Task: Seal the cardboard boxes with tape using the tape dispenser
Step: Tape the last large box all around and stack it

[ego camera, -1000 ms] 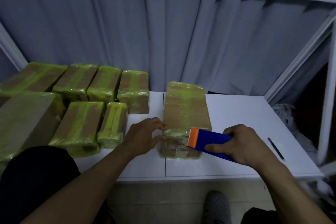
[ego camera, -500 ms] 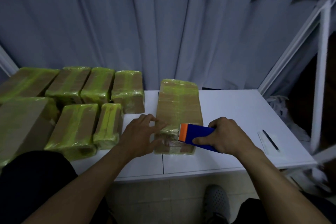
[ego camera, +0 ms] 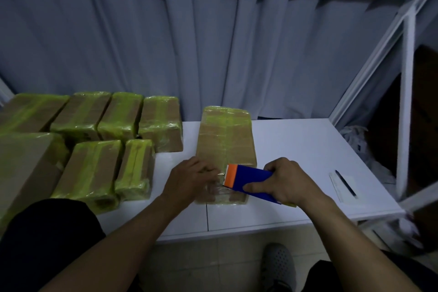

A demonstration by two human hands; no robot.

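**A:** Seven brown cardboard boxes banded in yellow-green tape (ego camera: pixel 92 170), bunched at the left of the white table (ego camera: pixel 296 149)?

**B:** Yes, in two rows, touching one another. Plus an eighth brown cardboard box (ego camera: pixel 226 140), same tape, lying lengthwise at the middle, apart from that cluster, near end close to the table's front edge.

**A:** Left hand (ego camera: pixel 189 180)?

**B:** Palm-down on the eighth box's near left corner. Fingers loosely bent, pressing the glossy tape there, gripping nothing.

**A:** Right hand (ego camera: pixel 286 180)?

**B:** Wrapped round a blue rectangular tape dispenser with an orange front end (ego camera: pixel 251 179), thumb along the near side, fingers over the far side. Orange end pointed left, down on the box top by its near end, just beside the left fingertips.

**A:** Anything else about?

**B:** Black pen (ego camera: pixel 345 182) on a white paper slip (ego camera: pixel 336 185) at the table's right, well apart from the box. Grey pleated curtain (ego camera: pixel 213 54) behind, white metal frame (ego camera: pixel 406 102) at the right, grey perforated shoe (ego camera: pixel 278 265) on the tiled floor below.
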